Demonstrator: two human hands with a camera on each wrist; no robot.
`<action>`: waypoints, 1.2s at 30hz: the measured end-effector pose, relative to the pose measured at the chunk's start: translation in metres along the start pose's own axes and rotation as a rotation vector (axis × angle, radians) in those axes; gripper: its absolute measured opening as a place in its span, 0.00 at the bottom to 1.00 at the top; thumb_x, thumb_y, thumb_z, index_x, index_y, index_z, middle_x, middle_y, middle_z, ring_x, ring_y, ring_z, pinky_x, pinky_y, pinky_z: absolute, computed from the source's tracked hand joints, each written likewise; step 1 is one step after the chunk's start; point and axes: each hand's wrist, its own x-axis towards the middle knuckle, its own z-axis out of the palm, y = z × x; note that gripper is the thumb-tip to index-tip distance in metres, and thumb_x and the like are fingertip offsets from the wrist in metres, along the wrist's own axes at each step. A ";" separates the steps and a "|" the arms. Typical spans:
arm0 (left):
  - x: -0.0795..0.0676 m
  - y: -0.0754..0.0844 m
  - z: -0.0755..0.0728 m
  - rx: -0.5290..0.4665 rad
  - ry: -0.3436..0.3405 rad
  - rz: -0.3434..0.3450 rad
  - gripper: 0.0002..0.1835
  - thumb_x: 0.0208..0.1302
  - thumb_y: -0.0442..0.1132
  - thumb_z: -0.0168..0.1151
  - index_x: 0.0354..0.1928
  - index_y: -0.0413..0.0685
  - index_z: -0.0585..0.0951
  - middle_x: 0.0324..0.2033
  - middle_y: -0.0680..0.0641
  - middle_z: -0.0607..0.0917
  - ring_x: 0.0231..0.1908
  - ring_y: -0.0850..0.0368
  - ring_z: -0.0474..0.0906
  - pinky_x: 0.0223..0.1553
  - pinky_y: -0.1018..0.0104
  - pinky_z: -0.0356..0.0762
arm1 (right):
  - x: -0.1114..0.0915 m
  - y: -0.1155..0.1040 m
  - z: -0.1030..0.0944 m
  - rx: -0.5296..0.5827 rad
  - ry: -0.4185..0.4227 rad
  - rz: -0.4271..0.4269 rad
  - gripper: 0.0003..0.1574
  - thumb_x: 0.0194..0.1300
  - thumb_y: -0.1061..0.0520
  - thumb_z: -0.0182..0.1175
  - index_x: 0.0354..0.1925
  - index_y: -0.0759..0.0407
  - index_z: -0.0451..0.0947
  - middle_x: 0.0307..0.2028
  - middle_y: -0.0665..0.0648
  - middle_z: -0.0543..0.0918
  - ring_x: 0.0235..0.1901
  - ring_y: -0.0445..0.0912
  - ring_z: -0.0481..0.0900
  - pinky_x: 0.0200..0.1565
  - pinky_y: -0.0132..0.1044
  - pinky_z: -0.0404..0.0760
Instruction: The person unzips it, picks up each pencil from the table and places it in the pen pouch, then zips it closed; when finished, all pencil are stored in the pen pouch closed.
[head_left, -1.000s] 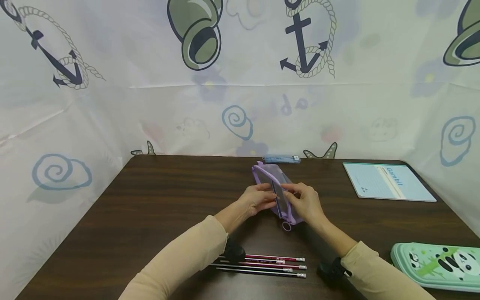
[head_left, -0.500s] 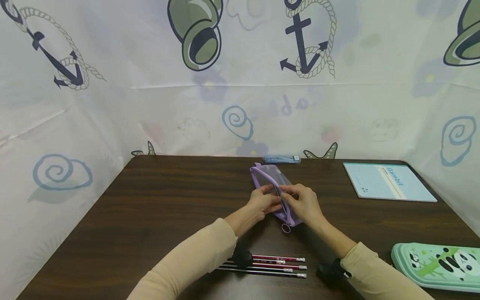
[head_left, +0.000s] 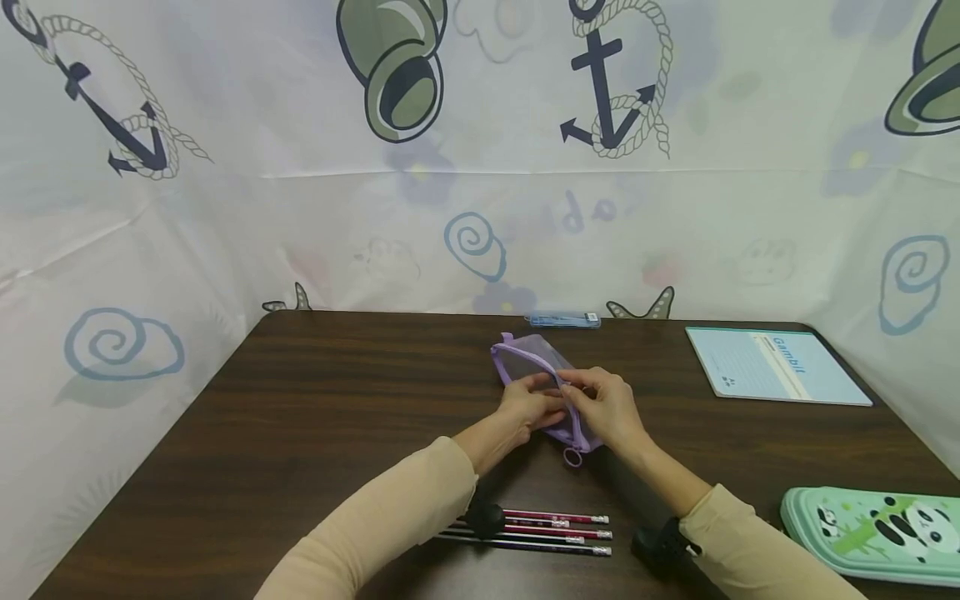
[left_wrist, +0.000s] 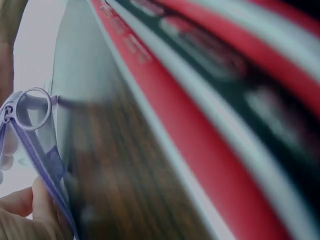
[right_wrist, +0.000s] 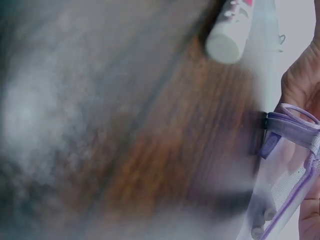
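A translucent mesh pencil pouch (head_left: pixel 536 350) with purple zip edging lies on the table's middle, its zip opening facing up and left. My right hand (head_left: pixel 609 407) pinches the right rim of that opening between thumb and fingers. At the opening, my left hand (head_left: pixel 525 410) holds the left rim with bent fingers; its fingertips are partly hidden. The zip's ring pull (left_wrist: pixel 34 109) hangs at the near end. Round pencil ends (right_wrist: pixel 270 214) show through the mesh in the right wrist view. Below the left wrist, several red and black pencils (head_left: pixel 555 533) lie side by side.
A green panda pencil case (head_left: pixel 877 533) lies at the front right. A light blue notebook (head_left: pixel 780 363) rests at the back right. Near the far edge is a small blue packet (head_left: pixel 562 319). A patterned cloth (head_left: pixel 337 225) hangs behind the dark wooden table (head_left: pixel 337 375).
A dark pencil in my left hand has gone down into the pouch, out of sight. My left hand has shifted right, and the pouch's far end has tipped left and lower.
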 end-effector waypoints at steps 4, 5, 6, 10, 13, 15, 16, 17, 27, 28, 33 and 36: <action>-0.005 0.005 -0.008 0.020 -0.085 -0.003 0.31 0.59 0.21 0.57 0.66 0.34 0.63 0.52 0.35 0.78 0.41 0.50 0.83 0.46 0.63 0.82 | 0.001 0.003 -0.001 -0.027 0.024 -0.018 0.13 0.58 0.68 0.62 0.43 0.65 0.83 0.33 0.60 0.83 0.28 0.45 0.76 0.26 0.26 0.74; -0.008 0.007 -0.012 0.041 -0.124 -0.007 0.29 0.60 0.22 0.56 0.65 0.34 0.64 0.52 0.34 0.78 0.43 0.50 0.82 0.47 0.62 0.81 | 0.002 0.004 -0.002 -0.036 0.031 -0.026 0.13 0.58 0.68 0.63 0.43 0.65 0.83 0.33 0.60 0.83 0.28 0.44 0.76 0.27 0.26 0.74; -0.012 0.010 -0.016 0.074 -0.172 -0.015 0.27 0.62 0.23 0.56 0.64 0.33 0.66 0.52 0.34 0.78 0.44 0.50 0.82 0.48 0.61 0.81 | 0.002 0.004 -0.002 -0.044 0.036 -0.031 0.13 0.58 0.68 0.63 0.43 0.65 0.83 0.32 0.60 0.83 0.27 0.43 0.75 0.26 0.27 0.74; -0.029 0.021 -0.039 0.301 -0.463 -0.087 0.18 0.65 0.27 0.55 0.56 0.32 0.73 0.45 0.40 0.82 0.42 0.54 0.81 0.50 0.59 0.80 | 0.005 0.006 -0.007 -0.058 0.049 -0.047 0.12 0.58 0.67 0.63 0.43 0.65 0.83 0.32 0.60 0.84 0.27 0.43 0.75 0.27 0.27 0.74; -0.041 0.025 -0.054 0.493 -0.682 -0.137 0.15 0.64 0.28 0.57 0.52 0.32 0.76 0.38 0.47 0.84 0.38 0.59 0.80 0.48 0.60 0.81 | 0.007 0.006 -0.010 -0.050 0.053 -0.050 0.12 0.59 0.68 0.62 0.43 0.65 0.83 0.32 0.61 0.84 0.27 0.43 0.74 0.27 0.27 0.73; -0.046 0.024 -0.061 0.578 -0.771 -0.149 0.14 0.62 0.27 0.58 0.50 0.32 0.77 0.36 0.49 0.84 0.36 0.61 0.80 0.46 0.63 0.82 | 0.008 0.007 -0.011 -0.044 0.053 -0.052 0.12 0.59 0.68 0.62 0.44 0.66 0.83 0.33 0.61 0.84 0.27 0.43 0.73 0.27 0.27 0.73; -0.047 0.022 -0.064 0.602 -0.798 -0.148 0.14 0.61 0.26 0.59 0.49 0.32 0.77 0.36 0.50 0.84 0.36 0.62 0.80 0.45 0.64 0.82 | 0.008 0.007 -0.011 -0.043 0.049 -0.050 0.13 0.59 0.68 0.62 0.44 0.66 0.83 0.33 0.61 0.84 0.27 0.43 0.73 0.27 0.27 0.73; -0.049 0.020 -0.067 0.624 -0.814 -0.141 0.14 0.60 0.25 0.60 0.48 0.32 0.78 0.36 0.50 0.85 0.36 0.62 0.80 0.44 0.66 0.82 | 0.008 0.008 -0.011 -0.042 0.047 -0.048 0.13 0.59 0.68 0.62 0.44 0.66 0.83 0.33 0.61 0.84 0.27 0.43 0.73 0.27 0.26 0.73; -0.055 0.012 -0.082 0.726 -0.879 -0.003 0.14 0.52 0.20 0.64 0.43 0.31 0.80 0.32 0.48 0.84 0.31 0.62 0.80 0.37 0.71 0.82 | 0.005 0.011 -0.010 -0.039 0.048 -0.030 0.12 0.59 0.67 0.62 0.43 0.64 0.83 0.32 0.60 0.84 0.27 0.43 0.73 0.26 0.26 0.73; -0.056 0.012 -0.082 0.733 -0.881 0.004 0.14 0.52 0.19 0.64 0.43 0.31 0.80 0.31 0.48 0.84 0.31 0.62 0.80 0.37 0.72 0.82 | 0.005 0.011 -0.011 -0.037 0.049 -0.027 0.12 0.59 0.67 0.62 0.43 0.64 0.83 0.33 0.61 0.84 0.26 0.43 0.73 0.26 0.26 0.72; -0.059 0.012 -0.082 0.839 -0.853 0.071 0.13 0.51 0.19 0.65 0.39 0.36 0.82 0.29 0.49 0.84 0.29 0.63 0.79 0.33 0.75 0.80 | 0.003 0.012 -0.011 -0.029 0.045 -0.016 0.12 0.59 0.67 0.62 0.44 0.64 0.83 0.34 0.61 0.84 0.27 0.43 0.73 0.26 0.26 0.72; -0.061 0.013 -0.081 0.928 -0.800 0.126 0.11 0.50 0.21 0.66 0.35 0.41 0.83 0.27 0.48 0.84 0.28 0.64 0.78 0.30 0.76 0.78 | 0.002 0.013 -0.011 -0.031 0.045 -0.012 0.12 0.59 0.67 0.62 0.44 0.64 0.83 0.33 0.60 0.84 0.26 0.42 0.72 0.26 0.26 0.72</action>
